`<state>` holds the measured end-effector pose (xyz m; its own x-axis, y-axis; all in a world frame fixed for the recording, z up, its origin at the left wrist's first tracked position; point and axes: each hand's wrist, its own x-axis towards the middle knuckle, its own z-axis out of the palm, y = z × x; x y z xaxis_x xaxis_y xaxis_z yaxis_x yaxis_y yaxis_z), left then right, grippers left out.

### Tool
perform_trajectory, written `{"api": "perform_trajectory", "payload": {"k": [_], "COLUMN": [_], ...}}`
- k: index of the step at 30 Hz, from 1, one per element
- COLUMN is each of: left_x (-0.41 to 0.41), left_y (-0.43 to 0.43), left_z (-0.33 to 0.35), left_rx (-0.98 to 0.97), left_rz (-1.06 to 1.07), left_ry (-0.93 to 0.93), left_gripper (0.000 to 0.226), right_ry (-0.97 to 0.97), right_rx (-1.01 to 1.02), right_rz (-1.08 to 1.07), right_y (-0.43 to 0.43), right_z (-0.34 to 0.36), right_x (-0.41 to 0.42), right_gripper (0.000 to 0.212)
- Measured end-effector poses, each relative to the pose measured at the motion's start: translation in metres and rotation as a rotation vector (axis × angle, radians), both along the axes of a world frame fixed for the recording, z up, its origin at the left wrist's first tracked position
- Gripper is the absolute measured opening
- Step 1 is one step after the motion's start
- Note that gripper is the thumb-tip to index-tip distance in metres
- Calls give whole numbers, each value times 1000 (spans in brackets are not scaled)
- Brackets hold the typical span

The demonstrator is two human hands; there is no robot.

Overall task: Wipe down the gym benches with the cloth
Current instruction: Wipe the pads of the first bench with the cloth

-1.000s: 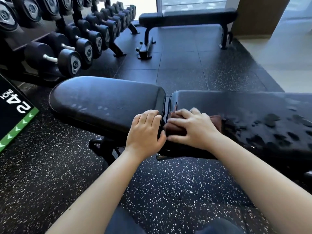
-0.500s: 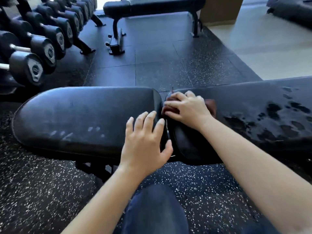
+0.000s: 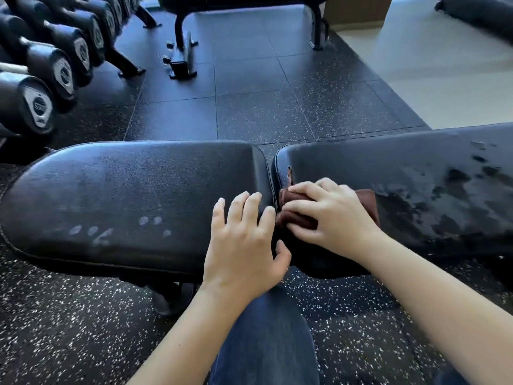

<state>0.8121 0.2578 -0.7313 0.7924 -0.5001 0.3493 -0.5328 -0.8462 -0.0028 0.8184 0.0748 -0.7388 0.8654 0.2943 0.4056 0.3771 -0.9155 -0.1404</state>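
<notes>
A black padded gym bench runs across the view in two parts, a left pad (image 3: 125, 195) and a right pad (image 3: 388, 168), with a narrow gap between them. My right hand (image 3: 333, 215) is arched over a bunched brown cloth (image 3: 366, 198) and holds it down on the right pad's left end, right beside the gap. My left hand (image 3: 244, 245) rests flat on the left pad's right end, fingers spread and thumb hanging over the near edge. Dark wet patches (image 3: 458, 184) cover the right pad further right. Faint fingerprints mark the left pad.
A rack of black dumbbells (image 3: 39, 104) lines the far left. A second flat bench (image 3: 183, 51) stands at the back on the speckled rubber floor. Pale flooring (image 3: 444, 65) begins at the back right. My leg in blue jeans (image 3: 266, 343) is below the bench.
My right hand took the cloth along the pad's end beside the gap, first away from me, then back toward me. My left hand slid further up onto the left pad. The view tilted down.
</notes>
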Motion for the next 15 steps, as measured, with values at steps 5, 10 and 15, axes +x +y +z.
{"api": "perform_trajectory", "payload": {"k": [5, 10, 15], "left_x": [-1, -3, -4], "left_y": [0, 1, 2], "left_z": [0, 0, 0], "left_rx": [-14, -59, -42], "left_rz": [17, 25, 60], "left_ry": [-26, -76, -91], "left_gripper": [47, 43, 42], "right_ry": [72, 244, 150], "right_rx": [-53, -159, -157], "right_rz": [-144, -263, -120], "right_y": [-1, 5, 5], "right_z": [7, 16, 10], "right_x": [79, 125, 48], "right_gripper": [38, 35, 34]}}
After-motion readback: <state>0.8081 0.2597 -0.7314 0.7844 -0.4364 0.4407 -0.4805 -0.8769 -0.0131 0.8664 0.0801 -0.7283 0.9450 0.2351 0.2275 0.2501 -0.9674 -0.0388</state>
